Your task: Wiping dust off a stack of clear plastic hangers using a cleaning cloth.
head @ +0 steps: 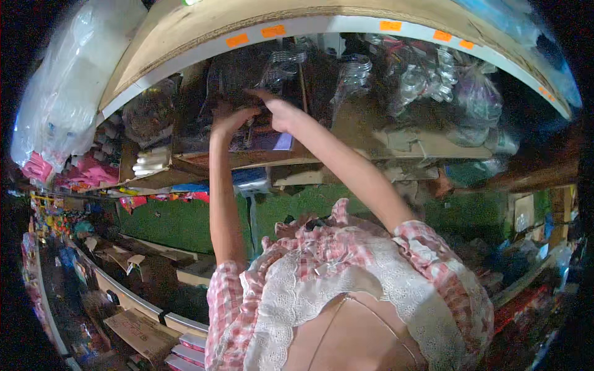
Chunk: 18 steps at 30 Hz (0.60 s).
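Both my arms are stretched forward to a shelf stocked with bagged goods. My left hand point(234, 119) is bent inward at the front of a dark, plastic-wrapped bundle point(232, 74); it is blurred, and whether it grips anything cannot be seen. Just beside it on the right, my right hand point(278, 111) points its fingers toward the same bundle, also blurred, its fingertips lost against the dark. A purple item point(282, 141) lies below my right hand at the shelf's front. Behind the hands sits a stack of clear plastic items point(285, 65).
An upper shelf edge point(325, 24) with orange tags arches over the hands. Bags of clear plastic goods point(413, 83) are at the right, white rolled items point(152, 161) at the left. A large clear plastic bag point(69, 88) hangs upper left. Cardboard boxes point(139, 331) lie lower left.
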Motion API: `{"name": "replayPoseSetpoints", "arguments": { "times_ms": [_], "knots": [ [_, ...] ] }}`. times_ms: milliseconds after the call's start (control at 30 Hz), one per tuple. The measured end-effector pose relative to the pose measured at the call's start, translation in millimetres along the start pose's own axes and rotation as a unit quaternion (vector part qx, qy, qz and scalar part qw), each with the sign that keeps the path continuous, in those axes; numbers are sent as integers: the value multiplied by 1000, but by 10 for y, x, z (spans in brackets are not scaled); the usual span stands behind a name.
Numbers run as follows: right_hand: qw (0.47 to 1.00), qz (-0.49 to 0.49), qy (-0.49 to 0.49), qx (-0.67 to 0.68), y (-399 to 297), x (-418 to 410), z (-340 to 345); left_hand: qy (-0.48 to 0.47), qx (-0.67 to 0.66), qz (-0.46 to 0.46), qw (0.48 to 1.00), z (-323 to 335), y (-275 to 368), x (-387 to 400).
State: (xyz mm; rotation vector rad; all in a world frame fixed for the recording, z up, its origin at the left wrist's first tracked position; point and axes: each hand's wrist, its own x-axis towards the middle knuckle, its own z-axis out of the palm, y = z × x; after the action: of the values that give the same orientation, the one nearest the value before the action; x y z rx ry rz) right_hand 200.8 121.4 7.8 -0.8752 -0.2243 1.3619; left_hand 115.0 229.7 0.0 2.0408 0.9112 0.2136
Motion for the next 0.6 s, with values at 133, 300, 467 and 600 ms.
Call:
{"name": "replayPoseSetpoints", "arguments": {
  "times_ms": [133,300,467,600],
  "knots": [
    [999,29,-18,9,46,134,-15,11,-181,-18,983,37,164,-112],
    [972,-83,68,-211,183,-68,-112,123,-97,-12,988,238,358,-532],
    [946,-200,103,-232,70,-568,-308,160,-228,88,956,638,509,-689],
    [923,-247,172,-238,-141,-872,-559,66,-286,146,945,1014,718,-629]
  ]
}}
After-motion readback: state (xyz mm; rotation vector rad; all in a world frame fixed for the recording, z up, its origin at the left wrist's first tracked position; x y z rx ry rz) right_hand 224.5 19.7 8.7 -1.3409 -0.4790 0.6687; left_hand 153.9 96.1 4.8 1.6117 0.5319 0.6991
